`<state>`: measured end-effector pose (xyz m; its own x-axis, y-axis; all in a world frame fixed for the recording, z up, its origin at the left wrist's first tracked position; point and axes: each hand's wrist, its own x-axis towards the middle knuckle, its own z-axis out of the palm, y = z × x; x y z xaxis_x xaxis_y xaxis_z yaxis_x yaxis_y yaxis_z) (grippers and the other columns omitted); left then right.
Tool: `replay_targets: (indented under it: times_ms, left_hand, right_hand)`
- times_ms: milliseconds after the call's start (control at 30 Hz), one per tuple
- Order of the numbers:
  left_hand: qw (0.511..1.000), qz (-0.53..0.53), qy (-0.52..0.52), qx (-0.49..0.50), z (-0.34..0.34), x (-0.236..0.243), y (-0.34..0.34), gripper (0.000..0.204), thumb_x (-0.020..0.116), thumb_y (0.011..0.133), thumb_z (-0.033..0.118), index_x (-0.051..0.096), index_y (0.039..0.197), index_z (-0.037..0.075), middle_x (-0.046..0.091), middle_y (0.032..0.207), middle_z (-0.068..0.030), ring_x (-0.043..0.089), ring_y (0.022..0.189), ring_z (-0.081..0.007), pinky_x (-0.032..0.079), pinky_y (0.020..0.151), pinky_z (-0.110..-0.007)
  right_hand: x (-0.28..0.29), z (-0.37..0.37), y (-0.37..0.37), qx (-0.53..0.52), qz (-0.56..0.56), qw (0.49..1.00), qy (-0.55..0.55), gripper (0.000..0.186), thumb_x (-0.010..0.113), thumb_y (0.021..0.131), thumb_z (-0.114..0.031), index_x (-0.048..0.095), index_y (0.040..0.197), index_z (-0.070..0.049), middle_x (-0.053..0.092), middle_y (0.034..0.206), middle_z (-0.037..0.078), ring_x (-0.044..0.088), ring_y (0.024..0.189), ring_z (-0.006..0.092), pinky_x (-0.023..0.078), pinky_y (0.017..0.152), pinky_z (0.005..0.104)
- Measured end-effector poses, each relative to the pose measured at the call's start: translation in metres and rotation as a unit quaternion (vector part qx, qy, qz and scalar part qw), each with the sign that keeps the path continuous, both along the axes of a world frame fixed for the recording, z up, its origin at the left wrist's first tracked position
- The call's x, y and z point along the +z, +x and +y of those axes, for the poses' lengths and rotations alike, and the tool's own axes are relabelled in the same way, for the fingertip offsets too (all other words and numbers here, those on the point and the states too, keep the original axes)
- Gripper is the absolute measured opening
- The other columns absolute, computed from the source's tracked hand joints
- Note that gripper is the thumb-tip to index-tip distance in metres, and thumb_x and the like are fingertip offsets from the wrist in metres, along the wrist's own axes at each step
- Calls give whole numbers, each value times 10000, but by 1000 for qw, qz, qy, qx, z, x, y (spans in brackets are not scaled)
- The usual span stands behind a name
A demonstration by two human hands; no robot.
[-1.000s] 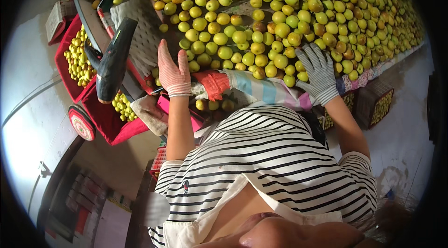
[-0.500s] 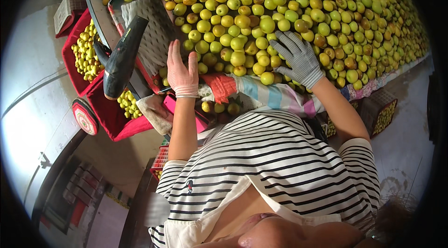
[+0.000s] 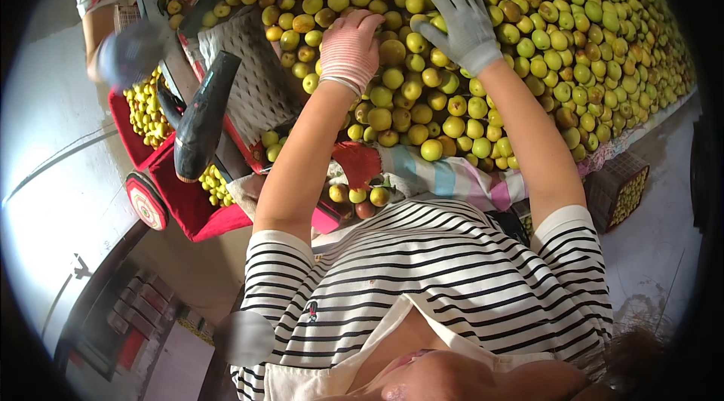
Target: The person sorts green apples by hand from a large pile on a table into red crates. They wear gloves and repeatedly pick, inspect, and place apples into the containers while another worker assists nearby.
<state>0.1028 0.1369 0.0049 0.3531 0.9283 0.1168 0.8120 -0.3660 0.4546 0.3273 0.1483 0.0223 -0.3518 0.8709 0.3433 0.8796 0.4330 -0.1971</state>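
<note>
My left hand, in a pink-and-white striped glove, rests over a bed of round yellow-green fruits that look like jujubes, some with brown patches. Its fingers bend down among the fruits and their tips are partly hidden; I see nothing held in it. My right hand, in a grey glove, lies open farther to the right, fingers stretched forward and thumb apart, touching the fruits. Between the two hands lie several loose fruits.
On the left are a grey perforated chute, a dark curved spout-like object and red-lined containers of fruit. A striped cloth edges the table. A crate stands at right. Another person's blurred gloved hand is at upper left.
Both my hands have moved forward over the fruits, the left also rightward with its fingers now bent. Another person's glove at the top is gone; an arm has appeared at upper left.
</note>
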Motion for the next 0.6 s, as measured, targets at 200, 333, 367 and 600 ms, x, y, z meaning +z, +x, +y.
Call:
replay_targets:
  times_ms: [200,333,367,600]
  left_hand:
    - [998,41,-47,12,4,7,-6,338,707,763,203,658,1094,157,604,1082,-71,579,995,-319,480,842,-441]
    - [999,-9,-16,50,-14,4,-20,344,704,767,198,661,1106,150,634,1060,-78,591,986,-319,479,842,-425]
    - [998,-33,3,54,-20,0,-28,346,700,774,191,660,1114,144,637,1077,-84,592,998,-321,478,848,-426]
    - [975,-172,-3,139,-95,18,-60,375,682,809,32,627,1179,17,625,1212,-161,578,1149,-332,444,1011,-424]
  right_hand:
    - [-6,57,-32,-120,50,990,-48,649,648,832,-421,507,1353,-61,456,1410,175,452,1264,340,354,1059,478]
    - [-18,74,-72,-115,154,981,-37,592,627,825,-401,551,1309,-69,433,1426,187,433,1269,363,336,1067,494]
    - [-18,75,-82,-98,124,987,-36,591,615,824,-401,549,1310,-71,415,1438,190,409,1284,371,304,1082,533]
    - [-26,64,-130,-89,-13,996,-6,564,549,891,-488,494,1370,-195,468,1404,35,368,1330,231,320,1062,569]
